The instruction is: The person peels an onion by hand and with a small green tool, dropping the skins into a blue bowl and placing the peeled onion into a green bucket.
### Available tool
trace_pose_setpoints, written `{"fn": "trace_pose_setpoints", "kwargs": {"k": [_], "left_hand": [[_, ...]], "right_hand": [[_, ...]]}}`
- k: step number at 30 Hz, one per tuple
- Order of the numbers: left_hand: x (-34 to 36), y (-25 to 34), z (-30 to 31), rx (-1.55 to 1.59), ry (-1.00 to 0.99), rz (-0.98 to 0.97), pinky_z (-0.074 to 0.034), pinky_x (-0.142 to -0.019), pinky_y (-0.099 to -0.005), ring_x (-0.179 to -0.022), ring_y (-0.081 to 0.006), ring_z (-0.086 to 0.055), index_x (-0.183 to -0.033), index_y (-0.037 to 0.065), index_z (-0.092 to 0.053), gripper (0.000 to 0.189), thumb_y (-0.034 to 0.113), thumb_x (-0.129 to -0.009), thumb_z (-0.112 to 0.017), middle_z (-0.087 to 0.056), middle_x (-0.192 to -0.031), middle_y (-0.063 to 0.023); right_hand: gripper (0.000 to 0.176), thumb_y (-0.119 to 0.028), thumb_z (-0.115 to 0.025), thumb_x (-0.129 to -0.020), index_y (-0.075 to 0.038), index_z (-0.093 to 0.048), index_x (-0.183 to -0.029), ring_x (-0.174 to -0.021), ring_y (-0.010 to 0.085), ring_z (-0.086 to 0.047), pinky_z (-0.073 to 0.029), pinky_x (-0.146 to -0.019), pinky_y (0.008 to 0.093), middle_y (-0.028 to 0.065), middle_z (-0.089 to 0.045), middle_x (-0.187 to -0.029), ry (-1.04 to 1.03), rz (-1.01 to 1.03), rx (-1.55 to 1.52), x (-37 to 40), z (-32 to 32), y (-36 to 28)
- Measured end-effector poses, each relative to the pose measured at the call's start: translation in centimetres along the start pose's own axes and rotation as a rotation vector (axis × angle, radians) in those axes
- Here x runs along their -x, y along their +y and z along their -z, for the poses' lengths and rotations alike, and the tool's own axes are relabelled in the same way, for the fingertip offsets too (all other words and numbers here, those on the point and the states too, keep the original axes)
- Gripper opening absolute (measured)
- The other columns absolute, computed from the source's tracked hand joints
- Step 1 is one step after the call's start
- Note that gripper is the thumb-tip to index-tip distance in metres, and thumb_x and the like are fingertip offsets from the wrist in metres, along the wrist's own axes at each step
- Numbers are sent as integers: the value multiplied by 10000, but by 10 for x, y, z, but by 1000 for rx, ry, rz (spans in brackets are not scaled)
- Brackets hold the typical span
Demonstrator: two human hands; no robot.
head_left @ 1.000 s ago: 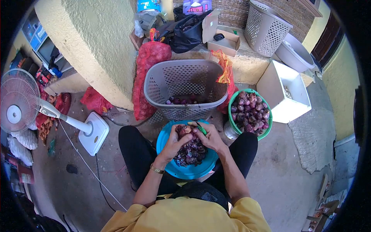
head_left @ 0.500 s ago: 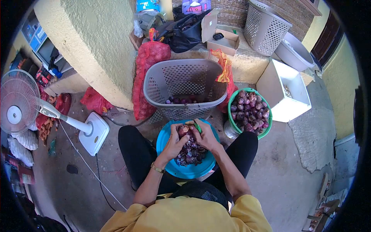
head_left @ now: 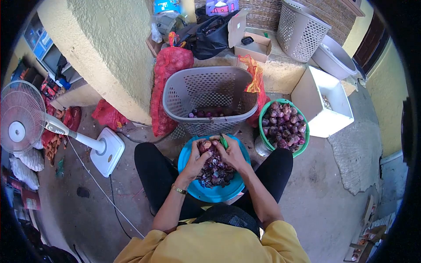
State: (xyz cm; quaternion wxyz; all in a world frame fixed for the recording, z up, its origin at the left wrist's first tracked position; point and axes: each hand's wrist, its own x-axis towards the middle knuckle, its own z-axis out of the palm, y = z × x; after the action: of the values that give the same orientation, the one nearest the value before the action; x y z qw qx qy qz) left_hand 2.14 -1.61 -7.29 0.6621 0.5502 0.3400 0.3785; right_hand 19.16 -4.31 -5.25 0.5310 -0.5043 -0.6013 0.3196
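Observation:
Over the blue basin (head_left: 206, 196), my left hand (head_left: 196, 161) is closed around a red onion (head_left: 204, 146). My right hand (head_left: 233, 156) grips what looks like a small knife with a green handle (head_left: 224, 141); its blade is hidden by the fingers. Both hands are close together, with the right fingertips near the onion. Below them in the basin lies a heap of dark onion skins (head_left: 215, 174). Just beyond the basin stands a grey perforated basket (head_left: 210, 119) with several purple onions (head_left: 209, 114) at its bottom.
A green-rimmed tub (head_left: 305, 142) of red onions stands right of my knee. Red mesh sacks (head_left: 164, 87) lean beside the basket. A white box (head_left: 326, 118) is at the right, a standing fan (head_left: 103, 147) at the left, with cables across the floor.
Both hands stay over the basin with small finger movements. My right thumb and fingers have shifted slightly away from the onion, and the left hand has moved slightly left.

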Motion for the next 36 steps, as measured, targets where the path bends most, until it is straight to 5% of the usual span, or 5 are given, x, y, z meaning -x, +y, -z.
{"fn": "trace_pose_setpoints", "kwargs": {"k": [9,21,31,33,36], "left_hand": [[1,29,-3,234,-77,90,-484,-971,-303,-1150,-130,-521,-1358,94,-404,477,12,-928,-594,-500,-1234,-37],[2,37,7,78,-88,-93,-334,-1102,-321,-1264,-171,-441,-1485,60,-274,675,40,-910,-627,-448,-1346,-71],[4,31,11,275,-127,5,-469,-972,-325,-1167,-146,-520,-1460,83,-323,529,283,-1018,-534,-480,-1320,-42],[3,30,14,304,-108,-13,-495,-934,-355,-1118,-157,-558,-1452,83,-333,517,330,-1029,-499,-496,-1334,-41],[2,30,18,276,-88,-59,-511,-902,-359,-1100,-171,-576,-1442,76,-352,528,378,-1029,-480,-486,-1367,-45]], "right_hand": [[327,-160,-690,-932,9,-611,-1201,-644,39,-545,-456,-594,206,-4,-657,-872,61,-229,-326,6,5,-4],[327,-110,-688,-925,3,-611,-1221,-741,54,-587,-503,-650,235,5,-667,-893,-29,-219,-364,8,9,-13],[231,-145,-588,-989,12,-576,-1158,-624,85,-595,-475,-582,214,42,-641,-790,57,-140,-353,8,13,-35],[207,-195,-491,-1037,-9,-551,-1106,-561,95,-566,-456,-542,236,58,-612,-723,134,-424,-434,10,25,-46],[226,-227,-454,-1051,-28,-561,-1049,-549,132,-561,-448,-526,310,67,-570,-656,74,-388,-306,13,30,-48]]}}
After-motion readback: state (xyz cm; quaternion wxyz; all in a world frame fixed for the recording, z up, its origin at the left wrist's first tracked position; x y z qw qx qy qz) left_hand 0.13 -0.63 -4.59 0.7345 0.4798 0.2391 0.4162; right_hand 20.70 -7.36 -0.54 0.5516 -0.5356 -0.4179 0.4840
